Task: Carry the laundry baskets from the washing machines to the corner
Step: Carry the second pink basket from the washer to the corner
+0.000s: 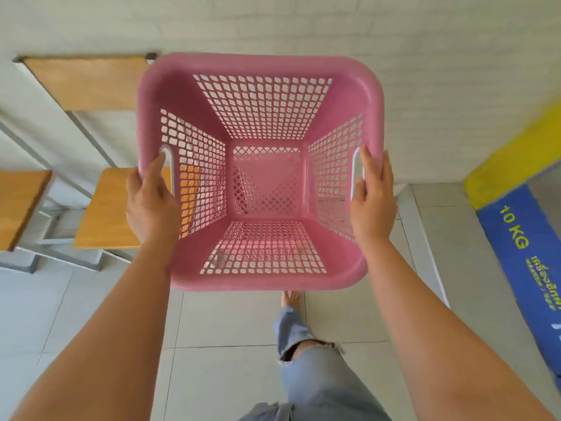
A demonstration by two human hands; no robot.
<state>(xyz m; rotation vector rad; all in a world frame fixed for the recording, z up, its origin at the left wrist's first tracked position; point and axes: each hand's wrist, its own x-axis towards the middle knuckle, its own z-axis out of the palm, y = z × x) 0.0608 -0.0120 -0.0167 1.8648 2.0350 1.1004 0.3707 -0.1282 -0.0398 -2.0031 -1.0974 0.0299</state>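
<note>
Baskets: one pink laundry basket [261,165], empty, walls and base of open lattice, smooth rolled rim, a white handle at each side.
Basket place: held in the air in front of the person, above the tiled floor [227,323].
Left hand [150,202]: clasped on the left rim at its handle.
Right hand [372,197]: clasped on the right rim likewise.
Wooden seats [106,208]: three, far left.
Blue panel [522,262]: one, right, marked "10 KG".

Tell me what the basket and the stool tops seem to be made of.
Basket: likely moulded plastic, pink, smooth and slightly glossy, with lattice holes in walls and bottom. Stool tops: look like wood or wood-look laminate, orange-brown with faint grain, on grey, probably metal frames.
</note>
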